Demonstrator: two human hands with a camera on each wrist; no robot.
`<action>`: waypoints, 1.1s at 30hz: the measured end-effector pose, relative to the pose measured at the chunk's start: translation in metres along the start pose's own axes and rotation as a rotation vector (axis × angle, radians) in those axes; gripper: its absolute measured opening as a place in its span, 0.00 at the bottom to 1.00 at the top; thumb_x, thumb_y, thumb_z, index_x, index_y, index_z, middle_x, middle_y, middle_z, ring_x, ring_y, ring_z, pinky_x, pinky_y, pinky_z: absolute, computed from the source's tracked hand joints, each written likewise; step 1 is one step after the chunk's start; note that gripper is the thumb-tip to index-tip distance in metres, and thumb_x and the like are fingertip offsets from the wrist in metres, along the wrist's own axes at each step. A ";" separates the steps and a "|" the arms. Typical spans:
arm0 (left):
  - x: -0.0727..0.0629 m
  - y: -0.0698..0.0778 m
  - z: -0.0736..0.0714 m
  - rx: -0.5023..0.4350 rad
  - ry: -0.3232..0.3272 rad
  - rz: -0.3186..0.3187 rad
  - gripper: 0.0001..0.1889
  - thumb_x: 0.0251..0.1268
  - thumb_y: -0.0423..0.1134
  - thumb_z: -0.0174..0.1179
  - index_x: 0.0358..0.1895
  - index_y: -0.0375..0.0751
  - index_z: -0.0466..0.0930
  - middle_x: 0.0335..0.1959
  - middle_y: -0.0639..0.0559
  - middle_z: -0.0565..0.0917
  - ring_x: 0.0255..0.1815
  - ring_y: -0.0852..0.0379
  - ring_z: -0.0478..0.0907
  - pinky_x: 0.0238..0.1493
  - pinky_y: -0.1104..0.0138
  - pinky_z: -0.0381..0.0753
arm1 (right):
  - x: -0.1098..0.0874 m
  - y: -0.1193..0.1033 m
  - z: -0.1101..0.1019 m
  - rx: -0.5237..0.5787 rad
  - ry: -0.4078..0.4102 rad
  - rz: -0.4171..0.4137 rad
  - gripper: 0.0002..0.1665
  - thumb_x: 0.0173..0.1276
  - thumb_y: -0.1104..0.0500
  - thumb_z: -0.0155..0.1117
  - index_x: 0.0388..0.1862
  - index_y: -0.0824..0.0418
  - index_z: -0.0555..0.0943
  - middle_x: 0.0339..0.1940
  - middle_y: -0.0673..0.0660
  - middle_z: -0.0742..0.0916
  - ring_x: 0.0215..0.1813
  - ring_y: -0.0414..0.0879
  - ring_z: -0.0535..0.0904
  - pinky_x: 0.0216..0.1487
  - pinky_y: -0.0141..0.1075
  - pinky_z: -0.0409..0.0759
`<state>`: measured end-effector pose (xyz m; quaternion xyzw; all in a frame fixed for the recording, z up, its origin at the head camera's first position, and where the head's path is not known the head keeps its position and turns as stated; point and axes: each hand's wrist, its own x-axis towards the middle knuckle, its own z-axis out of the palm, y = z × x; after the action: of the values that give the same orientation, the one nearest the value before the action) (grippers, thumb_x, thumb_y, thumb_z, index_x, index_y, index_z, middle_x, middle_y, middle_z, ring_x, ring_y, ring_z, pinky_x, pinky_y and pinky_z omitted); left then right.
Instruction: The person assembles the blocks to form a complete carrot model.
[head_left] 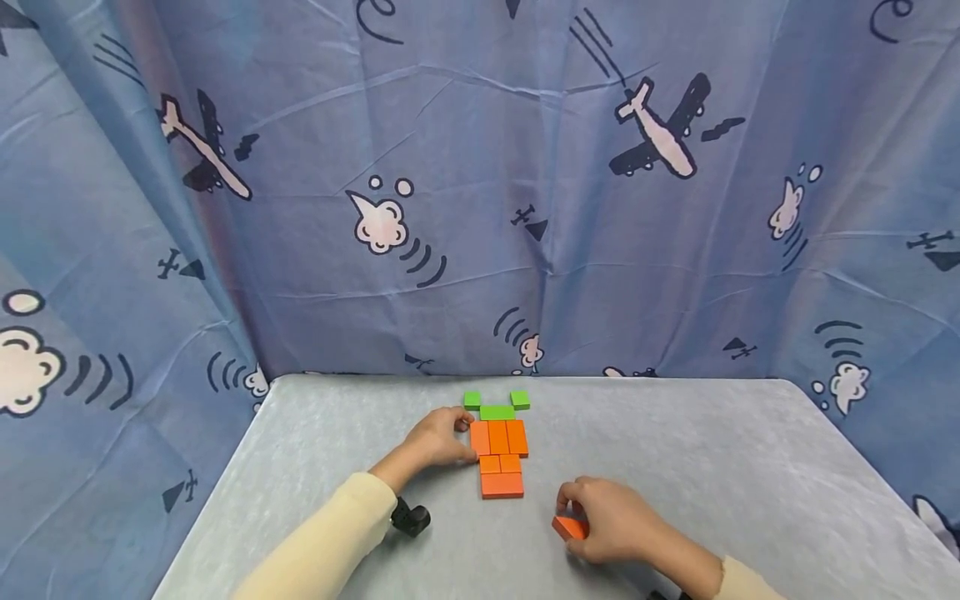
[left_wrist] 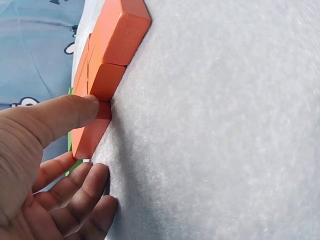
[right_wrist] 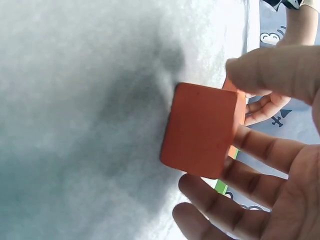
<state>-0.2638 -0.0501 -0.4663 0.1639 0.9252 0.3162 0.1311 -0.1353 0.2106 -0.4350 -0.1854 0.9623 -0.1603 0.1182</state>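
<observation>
My left hand [head_left: 438,437] is at the left side of a flat figure of wooden blocks. Its thumb and index finger span the ends of the leftmost orange block [head_left: 479,437] in a row of three, touching it in the left wrist view. Two small orange blocks [head_left: 510,464] and a wider one [head_left: 502,486] lie nearer me; a green bar [head_left: 497,412] and two green blocks [head_left: 520,400] lie beyond. To the figure's right and nearer me, my right hand [head_left: 618,521] pinches a loose orange block [right_wrist: 200,131], tilted, between thumb and fingers just over the table.
A pale grey cloth covers the table [head_left: 675,442]. Behind it hangs a blue curtain [head_left: 465,167] printed with planes and clouds. A black device [head_left: 410,518] shows at my left wrist.
</observation>
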 end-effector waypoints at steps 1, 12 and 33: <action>0.000 0.000 0.000 0.000 0.000 -0.002 0.30 0.43 0.45 0.75 0.54 0.46 0.79 0.47 0.53 0.82 0.50 0.54 0.78 0.54 0.58 0.76 | -0.001 0.000 0.001 0.001 0.000 -0.002 0.16 0.44 0.53 0.75 0.32 0.46 0.79 0.25 0.43 0.77 0.26 0.38 0.69 0.27 0.33 0.68; -0.002 0.001 0.000 0.010 0.005 -0.007 0.29 0.43 0.45 0.75 0.54 0.47 0.79 0.47 0.53 0.82 0.49 0.54 0.78 0.53 0.57 0.76 | 0.000 0.001 0.003 0.014 0.006 -0.042 0.12 0.45 0.57 0.74 0.29 0.48 0.81 0.22 0.41 0.77 0.24 0.36 0.68 0.26 0.30 0.67; -0.002 0.001 0.001 0.002 0.022 0.009 0.29 0.42 0.44 0.76 0.53 0.46 0.79 0.46 0.52 0.82 0.48 0.53 0.78 0.51 0.58 0.77 | 0.036 -0.046 0.006 -0.034 0.141 -0.224 0.06 0.56 0.52 0.71 0.30 0.51 0.84 0.20 0.41 0.74 0.21 0.32 0.64 0.21 0.26 0.61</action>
<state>-0.2617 -0.0495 -0.4657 0.1648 0.9261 0.3177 0.1193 -0.1516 0.1542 -0.4301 -0.2822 0.9440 -0.1687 0.0282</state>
